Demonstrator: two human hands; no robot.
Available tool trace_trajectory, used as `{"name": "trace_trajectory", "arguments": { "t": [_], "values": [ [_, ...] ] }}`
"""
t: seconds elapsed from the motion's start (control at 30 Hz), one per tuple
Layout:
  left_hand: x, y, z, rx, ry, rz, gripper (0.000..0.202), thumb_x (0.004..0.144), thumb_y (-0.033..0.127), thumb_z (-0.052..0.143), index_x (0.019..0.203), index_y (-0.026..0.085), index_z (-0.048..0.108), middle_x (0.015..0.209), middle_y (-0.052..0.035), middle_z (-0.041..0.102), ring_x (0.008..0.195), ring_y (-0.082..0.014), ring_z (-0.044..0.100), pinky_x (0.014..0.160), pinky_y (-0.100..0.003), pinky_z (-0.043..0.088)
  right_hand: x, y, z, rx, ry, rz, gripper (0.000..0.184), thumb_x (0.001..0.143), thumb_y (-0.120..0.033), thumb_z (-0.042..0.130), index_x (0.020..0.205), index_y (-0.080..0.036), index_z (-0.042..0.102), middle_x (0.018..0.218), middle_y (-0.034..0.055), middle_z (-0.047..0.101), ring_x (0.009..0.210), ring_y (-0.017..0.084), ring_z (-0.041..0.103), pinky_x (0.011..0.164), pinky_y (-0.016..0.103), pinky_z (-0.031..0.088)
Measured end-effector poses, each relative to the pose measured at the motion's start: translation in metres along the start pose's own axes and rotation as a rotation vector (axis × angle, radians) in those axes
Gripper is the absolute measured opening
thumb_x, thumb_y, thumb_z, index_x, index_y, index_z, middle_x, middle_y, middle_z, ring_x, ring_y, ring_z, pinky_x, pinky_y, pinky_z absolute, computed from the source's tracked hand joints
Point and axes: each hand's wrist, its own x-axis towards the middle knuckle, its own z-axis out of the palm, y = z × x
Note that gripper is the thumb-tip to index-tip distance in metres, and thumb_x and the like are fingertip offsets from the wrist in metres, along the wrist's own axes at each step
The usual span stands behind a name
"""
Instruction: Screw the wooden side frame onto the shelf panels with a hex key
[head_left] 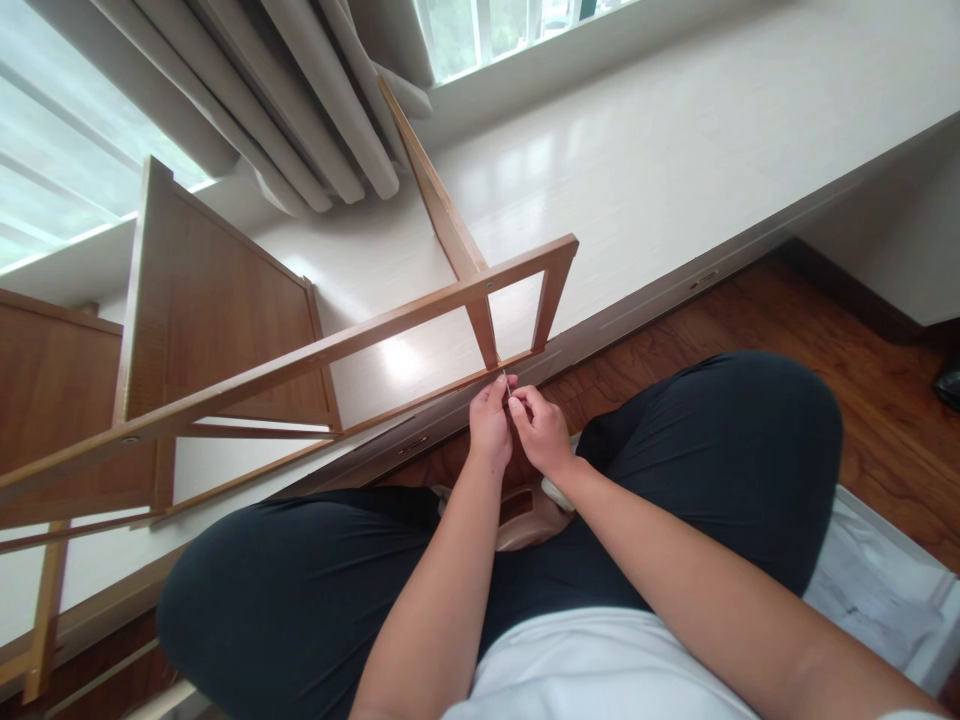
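A light wooden frame (360,335) of slats and a panel lies tilted across the white window ledge (637,150) in front of me. My left hand (489,425) and my right hand (541,430) meet just under the end of an upright slat (480,325). Both are closed in a pinch. Between their fingertips stands a thin metal piece (506,381), a screw or small tool, touching the frame's lower rail. I sit cross-legged in dark trousers (720,450).
Beige curtains (300,100) hang at the back left by the window. Dark wooden floor (862,400) lies to the right. White paper or packaging (870,585) lies by my right knee. A wooden panel (202,310) stands upright at the left.
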Motion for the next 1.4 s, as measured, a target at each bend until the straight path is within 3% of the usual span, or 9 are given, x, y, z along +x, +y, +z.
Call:
{"name": "trace_trajectory", "arguments": {
  "t": [0.23,1.4],
  "values": [
    [-0.0027,-0.0018,0.0032,-0.029,0.003,-0.023,0.033,0.067,0.041,0.088,0.08,0.014,0.073,0.065,-0.0004,0.066,0.057,-0.0116,0.059,0.059,-0.026,0.047,-0.001,-0.0012,0.0014,0.055,0.006,0.035,0.026,0.1,-0.044,0.048,0.107,-0.023,0.062,0.085,0.0041,0.075,0.077,0.023,0.072,0.072,0.03,0.048],
    [-0.0013,0.0024,0.0047,-0.032,0.001,-0.026,0.028,0.069,0.036,0.087,0.08,0.013,0.075,0.071,-0.0029,0.068,0.061,-0.0121,0.061,0.065,-0.028,0.049,0.0006,0.0022,0.0015,0.024,0.021,-0.008,0.025,0.1,-0.042,0.052,0.115,-0.023,0.059,0.081,0.0018,0.074,0.075,0.023,0.072,0.069,0.029,0.046]
  ]
}}
